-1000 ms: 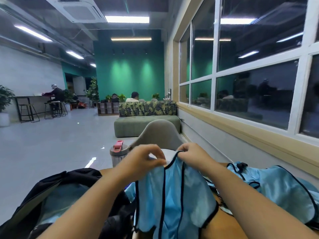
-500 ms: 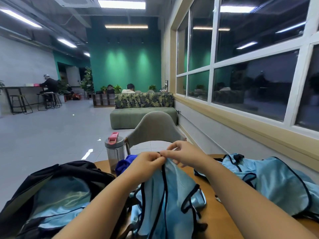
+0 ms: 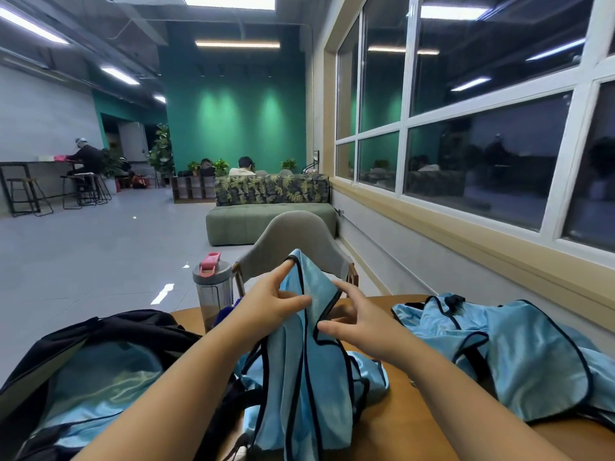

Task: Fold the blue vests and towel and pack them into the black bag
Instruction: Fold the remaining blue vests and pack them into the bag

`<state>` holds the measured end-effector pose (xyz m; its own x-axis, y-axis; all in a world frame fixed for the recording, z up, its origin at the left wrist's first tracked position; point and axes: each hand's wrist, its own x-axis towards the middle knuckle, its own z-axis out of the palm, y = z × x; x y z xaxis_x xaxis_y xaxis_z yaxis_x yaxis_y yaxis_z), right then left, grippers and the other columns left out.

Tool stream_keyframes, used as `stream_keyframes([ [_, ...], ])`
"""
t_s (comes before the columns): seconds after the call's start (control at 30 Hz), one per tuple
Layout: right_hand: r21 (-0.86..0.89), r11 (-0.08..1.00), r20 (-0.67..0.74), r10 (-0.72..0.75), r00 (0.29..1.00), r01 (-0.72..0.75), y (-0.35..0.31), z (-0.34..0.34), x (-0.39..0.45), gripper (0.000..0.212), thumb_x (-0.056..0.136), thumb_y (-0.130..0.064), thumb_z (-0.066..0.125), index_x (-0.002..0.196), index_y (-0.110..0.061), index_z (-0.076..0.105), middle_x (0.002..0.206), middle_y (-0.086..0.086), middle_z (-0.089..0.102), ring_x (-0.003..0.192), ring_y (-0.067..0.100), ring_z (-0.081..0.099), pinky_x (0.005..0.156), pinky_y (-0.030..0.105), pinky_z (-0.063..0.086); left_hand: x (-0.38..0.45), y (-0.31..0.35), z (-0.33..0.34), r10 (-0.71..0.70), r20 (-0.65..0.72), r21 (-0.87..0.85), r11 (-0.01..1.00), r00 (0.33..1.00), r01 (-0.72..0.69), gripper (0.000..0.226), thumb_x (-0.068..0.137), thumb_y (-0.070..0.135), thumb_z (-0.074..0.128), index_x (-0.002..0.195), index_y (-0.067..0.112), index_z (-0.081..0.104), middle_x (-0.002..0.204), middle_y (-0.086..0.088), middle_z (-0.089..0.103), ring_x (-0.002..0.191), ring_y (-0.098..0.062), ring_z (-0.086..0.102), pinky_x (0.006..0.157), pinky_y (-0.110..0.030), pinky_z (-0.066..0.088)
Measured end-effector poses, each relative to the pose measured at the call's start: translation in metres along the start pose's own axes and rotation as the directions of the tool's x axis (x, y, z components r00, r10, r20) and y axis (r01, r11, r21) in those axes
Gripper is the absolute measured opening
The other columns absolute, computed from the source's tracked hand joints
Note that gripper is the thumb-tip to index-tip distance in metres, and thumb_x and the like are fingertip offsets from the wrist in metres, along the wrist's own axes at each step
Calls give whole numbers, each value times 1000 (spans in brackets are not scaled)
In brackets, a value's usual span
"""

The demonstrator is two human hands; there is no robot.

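My left hand [image 3: 273, 302] holds a light blue vest with black trim [image 3: 306, 361] up over the wooden table [image 3: 416, 427]; its index finger props the top edge and its thumb pinches the cloth. The fingers of my right hand [image 3: 361, 322] are spread, and its thumb and fingertips touch the vest's right edge. The vest hangs bunched down to the table. At the left the black bag [image 3: 126, 324] lies open with blue fabric [image 3: 100, 380] inside. A dark blue cloth [image 3: 229, 311], probably the towel, peeks out behind my left wrist.
A loose pile of blue vests [image 3: 519, 357] lies on the table at the right. A clear bottle with a pink lid [image 3: 213, 287] stands at the table's far edge, with a grey chair [image 3: 299, 237] behind it. Windows and a wall run along the right.
My left hand has lifted the vest's top edge higher on its index finger. My right hand has let go of its pinch and spread its fingers. The view has tilted down a little.
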<state>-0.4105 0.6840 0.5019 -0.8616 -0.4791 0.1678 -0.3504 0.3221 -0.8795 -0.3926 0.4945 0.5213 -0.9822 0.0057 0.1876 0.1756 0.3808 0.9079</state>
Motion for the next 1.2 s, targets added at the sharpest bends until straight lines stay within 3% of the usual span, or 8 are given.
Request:
stream_keyframes([
  [0.2, 91, 991, -99, -89, 991, 98, -2, 0, 5, 50, 91, -6, 61, 129, -32, 41, 100, 4, 72, 92, 16, 70, 87, 33, 55, 1, -10, 0, -5, 66, 170, 985, 998, -6, 76, 90, 34, 62, 147, 47, 12, 92, -5, 73, 74, -20, 54, 70, -34, 44],
  [0.37, 347, 935, -251, 16, 968, 74, -9, -5, 10, 28, 97, -2, 45, 108, -26, 55, 88, 3, 66, 74, 17, 63, 57, 29, 53, 0, -17, -4, 12, -3, 70, 997, 1000, -12, 67, 92, 31, 60, 145, 45, 22, 93, -2, 74, 82, -19, 60, 82, -40, 50],
  [0.47, 427, 903, -279, 78, 957, 50, -7, -9, 13, 20, 100, -8, 45, 105, -22, 58, 94, 6, 65, 77, 19, 59, 57, 29, 50, -6, -16, -3, -15, 21, -100, 995, 1000, 17, 57, 93, 22, 59, 140, 40, 31, 96, 1, 75, 91, -21, 70, 89, -46, 54],
  [0.6, 524, 851, -275, 155, 949, 13, -7, -9, 14, 16, 101, -11, 45, 102, -17, 60, 98, 11, 66, 78, 22, 60, 62, 33, 50, -14, -19, 2, 4, 71, -114, 993, 997, 4, 51, 89, 23, 65, 129, 33, 35, 90, -8, 74, 85, -38, 67, 85, -50, 54],
  [0.7, 561, 827, -279, 186, 942, 3, -7, -11, 14, 17, 101, -11, 44, 104, -15, 60, 97, 10, 64, 78, 22, 59, 65, 33, 50, -16, -23, 9, 33, 44, -127, 992, 998, -27, 46, 83, 22, 72, 112, 28, 37, 79, -7, 72, 69, -26, 48, 68, -41, 40],
  [0.9, 628, 778, -242, 169, 956, 22, -8, -15, 15, 23, 98, -9, 51, 119, -13, 56, 103, 11, 66, 74, 18, 62, 62, 29, 53, -21, -22, 19, 108, 210, 33, 993, 972, -118, 29, 68, 40, 79, 89, 30, 61, 86, 2, 70, 82, -13, 64, 83, -33, 48],
  [1.07, 591, 803, -198, 50, 979, 78, -8, -18, 9, 49, 87, 7, 60, 127, -20, 51, 118, 7, 60, 101, 20, 65, 79, 30, 57, -17, -19, 25, 153, -22, 83, 985, 988, -151, 15, 80, 13, 75, 90, 22, 67, 89, 3, 68, 83, -11, 64, 84, -35, 52],
  [1.2, 309, 951, -134, 74, 988, -29, -1, -15, 4, 43, 84, 4, 66, 115, -26, 62, 110, 10, 67, 99, 20, 66, 86, 31, 56, -15, -14, 17, 198, -154, 70, 979, 968, -189, 20, 81, 6, 72, 86, 24, 67, 85, 6, 66, 67, -1, 57, 72, -21, 48],
])
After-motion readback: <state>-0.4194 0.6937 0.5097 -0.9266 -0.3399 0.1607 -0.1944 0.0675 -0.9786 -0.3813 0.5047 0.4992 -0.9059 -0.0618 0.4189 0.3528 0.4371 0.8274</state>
